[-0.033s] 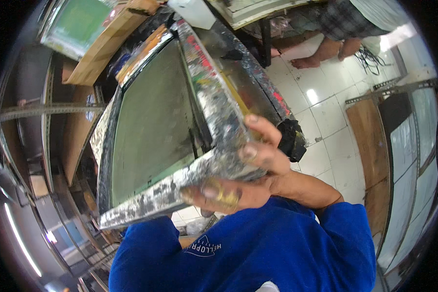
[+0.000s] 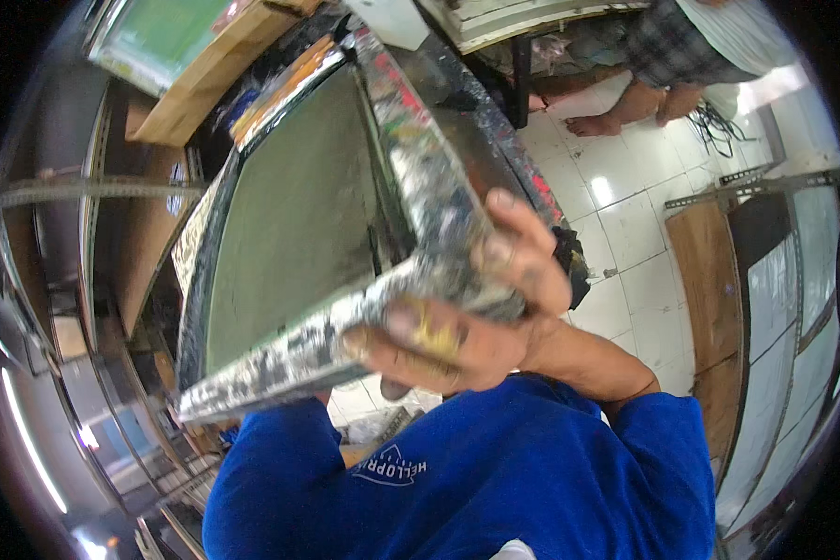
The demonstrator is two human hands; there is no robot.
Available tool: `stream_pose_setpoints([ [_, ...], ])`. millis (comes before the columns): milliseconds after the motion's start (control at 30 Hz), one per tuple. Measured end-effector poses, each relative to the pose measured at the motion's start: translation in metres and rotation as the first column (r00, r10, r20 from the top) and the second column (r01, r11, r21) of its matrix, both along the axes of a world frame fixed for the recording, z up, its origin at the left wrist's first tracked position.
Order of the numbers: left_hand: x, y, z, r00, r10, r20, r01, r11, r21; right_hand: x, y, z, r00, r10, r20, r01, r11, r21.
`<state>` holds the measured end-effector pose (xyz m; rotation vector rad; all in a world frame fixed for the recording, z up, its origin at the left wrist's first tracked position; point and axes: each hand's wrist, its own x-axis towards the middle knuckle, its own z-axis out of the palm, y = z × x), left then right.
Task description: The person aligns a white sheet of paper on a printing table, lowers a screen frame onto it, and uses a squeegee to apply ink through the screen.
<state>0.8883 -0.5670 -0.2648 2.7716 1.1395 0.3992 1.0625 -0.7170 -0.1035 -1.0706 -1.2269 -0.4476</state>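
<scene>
A screen-printing frame [image 2: 280, 369] with grey-green mesh [image 2: 289, 215] fills the middle, tilted. Its rim is crusted with white, black and red paint. My right hand [image 2: 467, 327] grips the frame's near right corner, closed, with fingers on two sides of the rim and yellow paint on the skin. My left sleeve [image 2: 271, 448] runs up to the frame's near left edge. The left hand itself is hidden behind the frame.
A paint-spattered dark bench [image 2: 471, 140] lies beyond the frame. A wooden board [image 2: 215, 70] and a green screen [image 2: 149, 42] are at the far left. Metal shelving [image 2: 93, 191] stands left, panels [image 2: 709, 299] right. At the far right, a person's bare foot [image 2: 593, 124] rests on tiled floor near cables [image 2: 714, 126].
The frame's near left corner has shifted slightly up and left, and its near right corner slightly right. My right hand has moved slightly right with it, still gripping.
</scene>
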Motion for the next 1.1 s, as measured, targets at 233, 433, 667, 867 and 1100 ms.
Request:
stream_pose_setpoints([
  [233,0.007,0.009,-0.016,0.992,0.111,-0.059,-0.096,0.973,0.209,0.027,0.018,0.015,0.917,-0.131,0.377,0.112,0.991,0.073],
  [433,-0.021,-0.008,-0.022,0.948,0.275,0.162,-0.312,0.905,0.289,0.063,0.008,0.039,0.656,-0.161,0.737,0.246,0.969,-0.007],
  [667,-0.145,-0.168,-0.043,0.36,0.699,0.618,-0.692,0.644,-0.327,0.03,0.034,0.043,0.831,-0.126,0.543,0.061,0.989,0.136],
  [867,-0.148,-0.252,-0.089,0.423,0.755,0.5,-0.738,0.608,-0.294,0.065,0.033,0.037,0.67,-0.242,0.702,0.172,0.97,0.169],
  [1100,-0.105,-0.26,-0.09,0.441,0.786,0.433,-0.771,0.579,-0.266,0.045,0.04,0.042,0.787,-0.225,0.575,0.115,0.968,0.222],
])
